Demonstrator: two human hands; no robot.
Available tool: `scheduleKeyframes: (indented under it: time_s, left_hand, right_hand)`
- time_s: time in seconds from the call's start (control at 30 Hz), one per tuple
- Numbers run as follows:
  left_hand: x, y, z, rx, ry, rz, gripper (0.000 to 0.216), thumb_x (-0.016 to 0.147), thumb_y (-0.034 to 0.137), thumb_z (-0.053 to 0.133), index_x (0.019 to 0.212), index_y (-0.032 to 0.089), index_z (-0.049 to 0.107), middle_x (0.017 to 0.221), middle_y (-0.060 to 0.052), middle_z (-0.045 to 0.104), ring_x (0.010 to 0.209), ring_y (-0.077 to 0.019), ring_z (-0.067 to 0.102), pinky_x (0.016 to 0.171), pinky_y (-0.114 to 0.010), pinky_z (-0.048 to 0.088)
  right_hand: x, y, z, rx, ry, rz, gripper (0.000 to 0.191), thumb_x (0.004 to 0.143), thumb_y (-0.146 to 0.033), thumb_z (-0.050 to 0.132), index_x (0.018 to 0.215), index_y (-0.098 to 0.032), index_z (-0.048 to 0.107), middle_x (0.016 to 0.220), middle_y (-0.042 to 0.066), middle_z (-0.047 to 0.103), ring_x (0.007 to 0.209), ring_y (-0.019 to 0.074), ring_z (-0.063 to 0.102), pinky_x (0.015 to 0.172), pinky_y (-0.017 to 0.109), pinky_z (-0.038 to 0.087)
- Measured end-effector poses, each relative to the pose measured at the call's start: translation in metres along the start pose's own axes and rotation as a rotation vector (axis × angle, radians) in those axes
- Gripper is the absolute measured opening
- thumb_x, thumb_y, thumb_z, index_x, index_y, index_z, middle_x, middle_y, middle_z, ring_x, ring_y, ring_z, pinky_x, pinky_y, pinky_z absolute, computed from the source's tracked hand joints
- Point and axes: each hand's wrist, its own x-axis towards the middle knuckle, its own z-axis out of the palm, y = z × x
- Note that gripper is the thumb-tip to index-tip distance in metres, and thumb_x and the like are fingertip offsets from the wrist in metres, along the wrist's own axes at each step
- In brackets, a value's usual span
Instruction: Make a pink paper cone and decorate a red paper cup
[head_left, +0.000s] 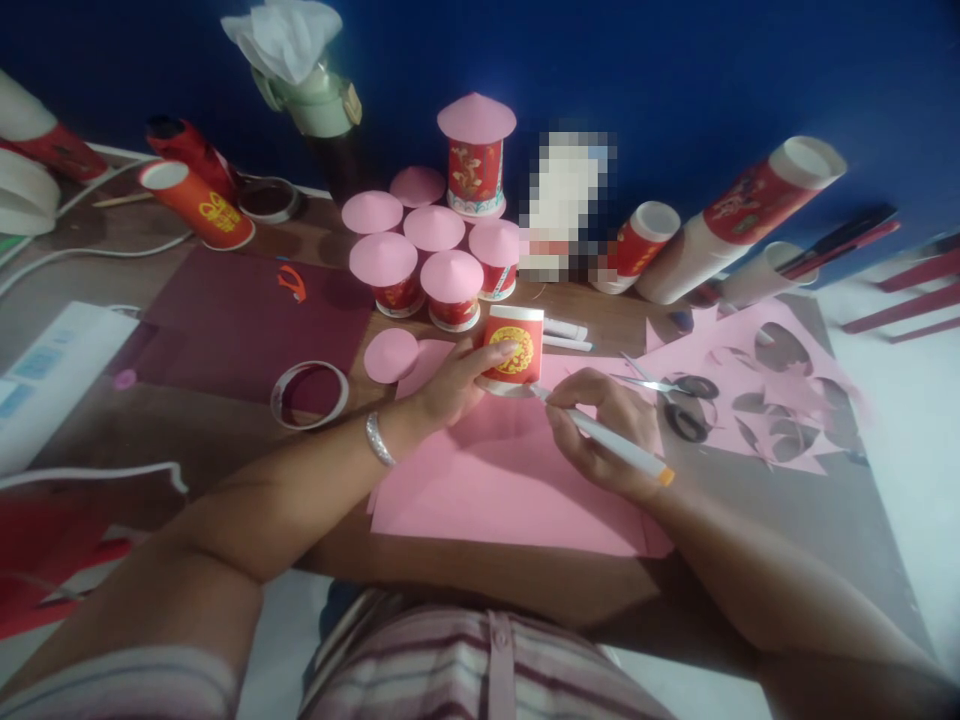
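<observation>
My left hand is closed around a red paper cup with a gold round print and white bands at both ends. The thumb lies across the print. In my right hand is a white marker pen with an orange end, gripped like a writing tool. Its tip is at the cup's lower white band; whether it touches I cannot tell. Under both hands lie sheets of pink paper. Scissors with dark handles rest just right of my right hand.
Behind the cup stand several red cups with pink cone tops, one raised on others. A pink disc and a tape roll lie left. Cut pink scraps, a tall paper tube and a pen holder are right.
</observation>
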Motion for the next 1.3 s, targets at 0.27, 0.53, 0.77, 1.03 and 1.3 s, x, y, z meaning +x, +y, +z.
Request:
scheduleKeyframes:
  time_s: [0.27,0.53,0.77,1.03,1.3]
  left_hand:
    - [-0.0004,0.0012,0.0014,0.009,0.006,0.007,0.024,0.086,0.035,0.076,0.102,0.020,0.066,0.093,-0.002,0.068,0.091,-0.0182,0.066,0.086,-0.033,0.056]
    - [-0.0004,0.0007,0.0005,0.010,-0.023,0.012,0.022,0.089,0.034,0.075,0.102,0.019,0.065,0.093,-0.002,0.067,0.091,-0.0169,0.066,0.089,-0.033,0.056]
    - [-0.0013,0.0012,0.0001,0.028,-0.003,0.007,0.023,0.087,0.036,0.075,0.099,0.019,0.067,0.093,-0.003,0.069,0.091,-0.0182,0.067,0.088,-0.034,0.057]
    - [-0.0007,0.0008,-0.0006,0.023,-0.036,0.001,0.026,0.088,0.037,0.075,0.103,0.018,0.068,0.095,-0.004,0.071,0.091,-0.0198,0.070,0.089,-0.037,0.059]
    - [-0.0009,0.0011,0.0007,0.007,0.000,-0.001,0.025,0.086,0.036,0.078,0.102,0.020,0.068,0.095,-0.002,0.070,0.094,-0.0179,0.068,0.091,-0.034,0.056]
  right_hand:
    - [-0.0005,-0.0003,-0.0007,-0.007,-0.020,0.010,0.008,0.094,-0.017,0.061,0.088,-0.023,0.061,0.074,0.000,0.073,0.062,0.0136,0.069,0.056,0.024,0.055]
    - [0.0001,-0.0010,-0.0010,-0.008,-0.026,0.012,0.008,0.094,-0.017,0.061,0.088,-0.023,0.061,0.073,0.000,0.072,0.061,0.0137,0.068,0.056,0.025,0.055]
    - [-0.0002,-0.0009,-0.0007,0.003,-0.024,0.008,0.008,0.094,-0.017,0.061,0.090,-0.024,0.061,0.074,0.000,0.072,0.061,0.0140,0.069,0.056,0.025,0.055]
    - [-0.0024,0.0016,0.0010,-0.011,0.003,0.012,0.007,0.095,-0.019,0.062,0.090,-0.023,0.062,0.075,0.000,0.072,0.063,0.0148,0.070,0.056,0.025,0.056]
    - [-0.0006,-0.0013,-0.0005,-0.004,-0.013,0.016,0.009,0.093,-0.016,0.062,0.088,-0.024,0.062,0.073,0.000,0.072,0.061,0.0142,0.069,0.056,0.025,0.055]
